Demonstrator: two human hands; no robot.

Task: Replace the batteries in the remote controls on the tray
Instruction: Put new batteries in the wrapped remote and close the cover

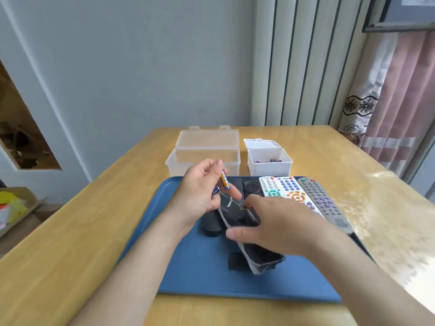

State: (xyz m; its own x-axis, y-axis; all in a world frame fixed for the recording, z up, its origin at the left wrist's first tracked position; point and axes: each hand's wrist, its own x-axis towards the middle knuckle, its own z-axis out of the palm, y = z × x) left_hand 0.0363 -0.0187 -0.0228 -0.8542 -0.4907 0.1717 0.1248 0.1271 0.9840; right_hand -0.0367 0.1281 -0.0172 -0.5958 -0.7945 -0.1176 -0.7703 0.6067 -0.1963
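Now left hand (200, 192) pinches batteries (224, 181); right hand (282, 223) grips black remote (236, 220), blocking white remote (292, 189); boxes (207, 149) beyond.

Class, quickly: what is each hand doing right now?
Left hand: holds batteries.
Right hand: grips the black remote.

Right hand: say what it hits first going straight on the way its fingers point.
Probably the black remote control in clear plastic wrap, right at the fingertips of the right hand; beyond it, the left hand gripping blue-and-yellow batteries. Depth is unclear.
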